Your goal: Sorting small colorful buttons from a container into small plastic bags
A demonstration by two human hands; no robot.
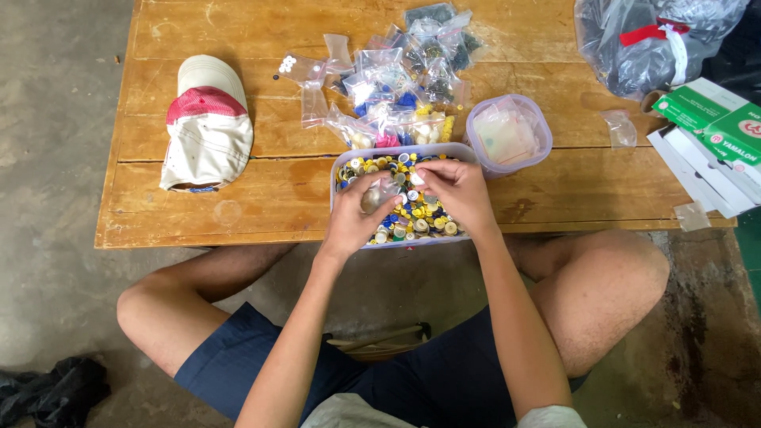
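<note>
We sit low at a wooden bench point(238, 190), knees spread to either side, both hands working over a clear plastic tub point(342, 162) at the near edge, filled with small buttons point(412, 218) in yellow, blue and white. The tub stands right in front of us, likely so both hands reach it without stretching. Left hand point(357, 214): grip closed on a small clear bag point(379, 194) with something pale inside, held just above the buttons. Right hand point(456, 190): fingertips pinched at the bag's mouth; we cannot tell whether they hold a button or only the bag's edge. Holding the bag over the tub means anything dropped falls back among the buttons. Just beyond the tub, a heap of small clear bags point(396, 95) already holding sorted pieces, within easy reach. To the right of the tub, touching or nearly so, a round clear container point(539, 127) with flat empty-looking bags. Far left on the bench, a white and red cap point(208, 119). Far right, a large tied plastic sack point(642, 40) and green and white boxes point(709, 119).
</note>
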